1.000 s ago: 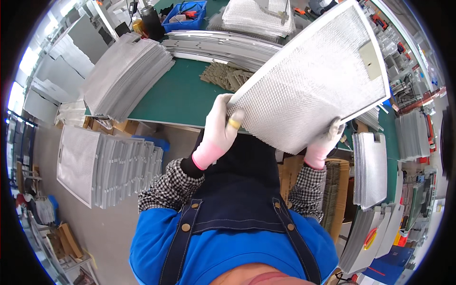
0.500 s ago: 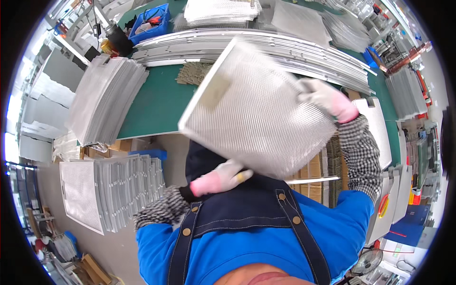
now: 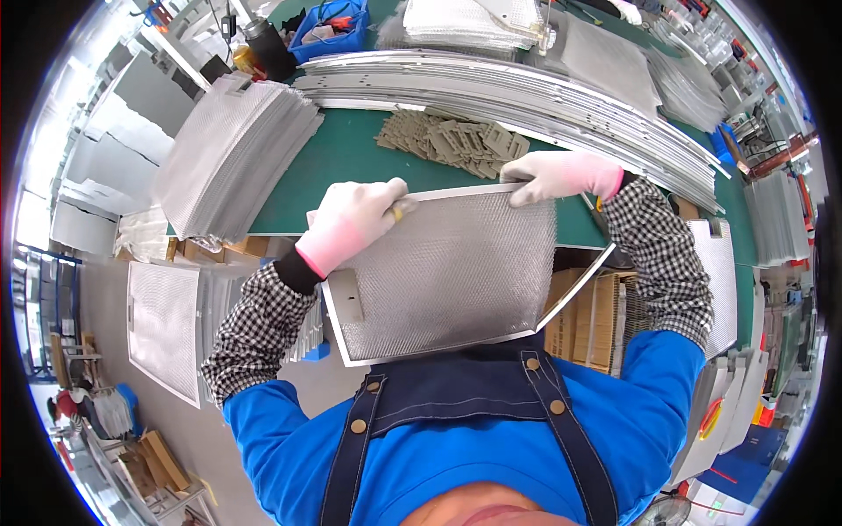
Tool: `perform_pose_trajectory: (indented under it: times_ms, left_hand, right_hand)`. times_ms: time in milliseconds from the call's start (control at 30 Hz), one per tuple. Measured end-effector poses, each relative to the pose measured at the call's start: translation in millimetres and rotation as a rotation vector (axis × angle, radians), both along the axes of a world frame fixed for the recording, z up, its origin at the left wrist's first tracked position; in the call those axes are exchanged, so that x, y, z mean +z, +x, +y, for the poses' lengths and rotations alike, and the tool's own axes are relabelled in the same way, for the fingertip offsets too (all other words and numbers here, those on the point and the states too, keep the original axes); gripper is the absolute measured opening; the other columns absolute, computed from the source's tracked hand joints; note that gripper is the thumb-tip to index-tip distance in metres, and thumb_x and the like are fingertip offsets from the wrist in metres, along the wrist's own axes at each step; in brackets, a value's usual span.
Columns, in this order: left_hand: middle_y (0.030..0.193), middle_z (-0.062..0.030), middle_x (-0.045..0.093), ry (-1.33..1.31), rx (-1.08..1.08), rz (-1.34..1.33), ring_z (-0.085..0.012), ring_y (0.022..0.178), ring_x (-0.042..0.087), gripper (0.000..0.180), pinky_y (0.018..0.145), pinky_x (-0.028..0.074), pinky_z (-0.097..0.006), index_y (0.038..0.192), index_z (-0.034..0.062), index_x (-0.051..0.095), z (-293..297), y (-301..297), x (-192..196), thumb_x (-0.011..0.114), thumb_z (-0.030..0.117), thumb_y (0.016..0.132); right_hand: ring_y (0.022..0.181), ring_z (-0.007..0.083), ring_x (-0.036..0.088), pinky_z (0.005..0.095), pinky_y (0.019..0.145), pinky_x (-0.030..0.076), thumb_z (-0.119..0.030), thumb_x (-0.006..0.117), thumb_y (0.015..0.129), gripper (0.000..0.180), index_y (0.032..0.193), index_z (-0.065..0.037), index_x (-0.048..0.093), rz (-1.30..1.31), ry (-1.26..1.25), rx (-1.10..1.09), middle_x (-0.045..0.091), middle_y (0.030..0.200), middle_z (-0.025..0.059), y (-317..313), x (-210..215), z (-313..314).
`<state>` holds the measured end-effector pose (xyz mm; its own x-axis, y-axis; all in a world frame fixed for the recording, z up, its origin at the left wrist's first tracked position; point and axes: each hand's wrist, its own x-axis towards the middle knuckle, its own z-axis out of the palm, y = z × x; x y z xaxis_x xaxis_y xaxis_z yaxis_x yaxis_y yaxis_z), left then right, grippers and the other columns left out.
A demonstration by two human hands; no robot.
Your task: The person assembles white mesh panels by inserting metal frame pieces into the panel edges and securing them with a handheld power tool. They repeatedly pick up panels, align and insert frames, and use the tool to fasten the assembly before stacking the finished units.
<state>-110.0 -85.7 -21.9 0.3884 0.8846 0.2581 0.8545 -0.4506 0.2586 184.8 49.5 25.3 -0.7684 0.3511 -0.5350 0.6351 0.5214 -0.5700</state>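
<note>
I hold a rectangular metal mesh filter panel (image 3: 447, 272) with a silver frame in front of my chest, tilted with its far edge at the green table's (image 3: 351, 158) front edge. My left hand (image 3: 351, 219), in a white and pink glove, grips the panel's upper left corner. My right hand (image 3: 553, 175), gloved the same way, grips the upper right corner. A small grey tab sits near the panel's left edge.
A stack of mesh panels (image 3: 232, 153) lies on the table's left. Small grey metal parts (image 3: 452, 140) are piled at the middle, long aluminium strips (image 3: 526, 88) behind them. A blue bin (image 3: 329, 26) stands at the back. More panels (image 3: 162, 324) lean at floor level on the left.
The panel has been swung down from raised above the table to low in front of my chest, and turned over. Both hands now hold its far corners.
</note>
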Motion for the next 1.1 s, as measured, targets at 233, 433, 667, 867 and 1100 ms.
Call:
perform_pose_trajectory:
  times_ms: [233, 433, 667, 867, 1100]
  left_hand:
    - [0.075, -0.0091, 0.064, 0.091, -0.139, -0.15, -0.0297, 0.069, 0.067, 0.016, 0.064, 0.053, -0.04, 0.09, 0.0076, 0.062, 21, 27, -19, 0.068, 0.022, 0.09]
    - [0.077, -0.0103, 0.065, -0.042, -0.08, -0.08, -0.0303, 0.071, 0.067, 0.015, 0.064, 0.053, -0.04, 0.09, 0.0073, 0.061, 20, 30, -20, 0.067, 0.021, 0.09]
    - [0.075, -0.0094, 0.065, -0.035, -0.122, -0.065, -0.0296, 0.068, 0.067, 0.018, 0.062, 0.053, -0.039, 0.089, 0.0078, 0.062, 41, 72, -29, 0.068, 0.024, 0.089]
    - [0.083, -0.0081, 0.064, 0.096, -0.253, -0.167, -0.0281, 0.074, 0.067, 0.019, 0.064, 0.054, -0.038, 0.093, 0.0085, 0.063, 55, 117, -36, 0.071, 0.023, 0.083]
    - [0.082, -0.0075, 0.064, -0.01, -0.231, -0.109, -0.0276, 0.073, 0.067, 0.021, 0.065, 0.053, -0.04, 0.093, 0.0104, 0.064, 55, 159, -28, 0.073, 0.024, 0.08]
  right_hand:
    - [0.089, 0.0237, 0.062, 0.0355, 0.081, 0.048, -0.028, 0.057, 0.094, 0.033, 0.108, 0.002, 0.059, 0.195, 0.02, -0.046, 0.064, 0.092, 0.0151, -14, -30, -3]
    - [0.086, 0.0305, 0.065, 0.0384, 0.078, 0.049, -0.028, 0.061, 0.094, 0.033, 0.112, 0.001, 0.057, 0.165, 0.105, 0.001, 0.066, 0.091, 0.0184, -9, -16, -6]
    - [0.089, 0.0317, 0.065, 0.0396, 0.079, 0.049, -0.028, 0.058, 0.097, 0.034, 0.115, 0.001, 0.053, 0.084, 0.081, -0.2, 0.065, 0.092, 0.0192, 41, -20, -25]
    - [0.096, 0.0261, 0.062, 0.0381, 0.085, 0.047, -0.022, 0.059, 0.095, 0.031, 0.115, 0.002, 0.053, 0.187, 0.006, -0.379, 0.063, 0.099, 0.0167, 83, -32, -44]
    - [0.087, 0.0214, 0.058, 0.0345, 0.08, 0.047, -0.02, 0.062, 0.092, 0.028, 0.109, 0.001, 0.054, 0.23, -0.022, -0.462, 0.059, 0.09, 0.0122, 99, -33, -58]
